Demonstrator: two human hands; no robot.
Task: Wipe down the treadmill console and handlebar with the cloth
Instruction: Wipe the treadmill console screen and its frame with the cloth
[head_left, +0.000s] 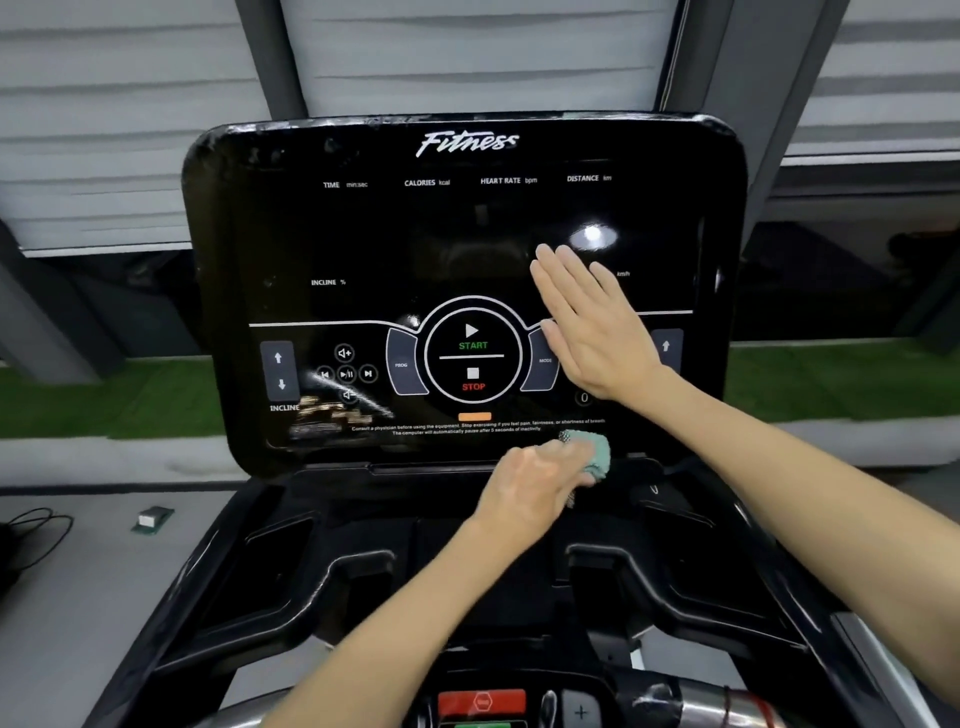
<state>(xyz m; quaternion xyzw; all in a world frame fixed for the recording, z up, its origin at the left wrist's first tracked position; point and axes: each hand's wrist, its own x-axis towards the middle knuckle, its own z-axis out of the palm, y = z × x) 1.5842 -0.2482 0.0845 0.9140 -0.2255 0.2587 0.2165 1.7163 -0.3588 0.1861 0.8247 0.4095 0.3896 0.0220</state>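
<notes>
The treadmill console is a large glossy black panel with START and STOP controls in its middle. My left hand is closed on a small pale green cloth and presses it against the panel's lower edge, right of centre. My right hand lies flat with fingers spread on the right half of the screen, holding nothing. The handlebar shows as a chrome and black bar at the bottom right.
Black tray recesses flank the console base. A red stop button sits at the bottom centre. A small green and white box and a black cable lie on the grey floor to the left. Window blinds are behind.
</notes>
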